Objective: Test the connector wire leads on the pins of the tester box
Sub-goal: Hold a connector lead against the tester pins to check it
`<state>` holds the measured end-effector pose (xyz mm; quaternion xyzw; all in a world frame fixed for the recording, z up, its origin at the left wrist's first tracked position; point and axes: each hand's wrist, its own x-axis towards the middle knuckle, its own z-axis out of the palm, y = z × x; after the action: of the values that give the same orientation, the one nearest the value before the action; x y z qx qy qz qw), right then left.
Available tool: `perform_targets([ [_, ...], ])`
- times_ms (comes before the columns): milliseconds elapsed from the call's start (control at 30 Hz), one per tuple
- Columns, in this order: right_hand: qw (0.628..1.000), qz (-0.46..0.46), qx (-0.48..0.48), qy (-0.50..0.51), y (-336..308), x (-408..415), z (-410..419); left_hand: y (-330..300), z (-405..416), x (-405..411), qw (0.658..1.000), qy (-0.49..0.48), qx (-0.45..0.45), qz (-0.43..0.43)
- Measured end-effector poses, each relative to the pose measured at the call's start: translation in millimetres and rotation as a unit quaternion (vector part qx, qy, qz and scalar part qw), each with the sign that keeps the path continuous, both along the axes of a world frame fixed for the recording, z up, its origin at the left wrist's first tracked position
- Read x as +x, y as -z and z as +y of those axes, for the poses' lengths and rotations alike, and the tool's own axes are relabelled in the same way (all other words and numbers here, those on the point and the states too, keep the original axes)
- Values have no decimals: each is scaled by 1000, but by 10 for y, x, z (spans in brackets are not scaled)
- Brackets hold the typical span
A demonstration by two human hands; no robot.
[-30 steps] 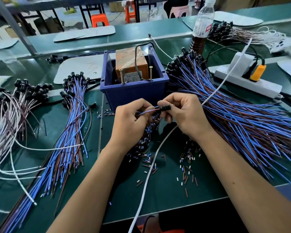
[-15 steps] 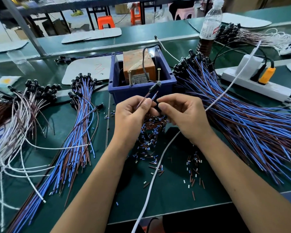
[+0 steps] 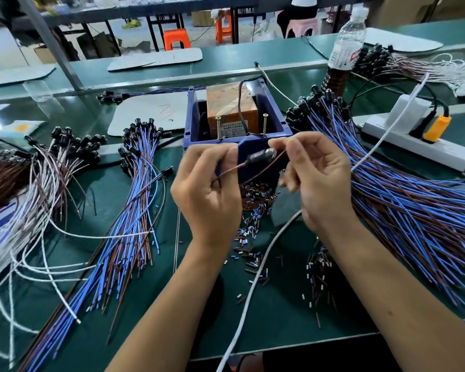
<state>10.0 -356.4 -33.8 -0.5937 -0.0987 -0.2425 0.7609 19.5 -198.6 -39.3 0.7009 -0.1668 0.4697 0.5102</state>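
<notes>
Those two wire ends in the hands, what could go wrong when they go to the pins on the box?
Three things, I think.
1. The two pins stand thin and apart, and the connector dangles blurred between the left hand and right hand, so a lead could miss.
2. The leads could touch each other.
3. The white cable under the right wrist may snag.

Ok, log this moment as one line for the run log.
left hand: pinches brown lead | right hand: pinches other lead | connector: between hands, blurred | tester box pins: untouched
</notes>
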Motion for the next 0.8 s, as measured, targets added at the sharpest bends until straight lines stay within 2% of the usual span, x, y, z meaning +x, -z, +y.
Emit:
perform_targets([
  [100,996,-15,-49,76,-78,95,-39,-36,40,49,997,-18,-69,6],
  [300,969,-18,-147,199,-34,224,151,-31,96,113,988,-18,-127,85],
  [433,934,-51,-208,285,-1,190,222,-6,106,155,984,-5,-123,128],
  [600,904,-74,-258,333,-25,183,251,7,128,177,987,0,-94,129],
  [800,896,-84,-275,337,-57,200,259,8,119,187,988,4,-85,127],
])
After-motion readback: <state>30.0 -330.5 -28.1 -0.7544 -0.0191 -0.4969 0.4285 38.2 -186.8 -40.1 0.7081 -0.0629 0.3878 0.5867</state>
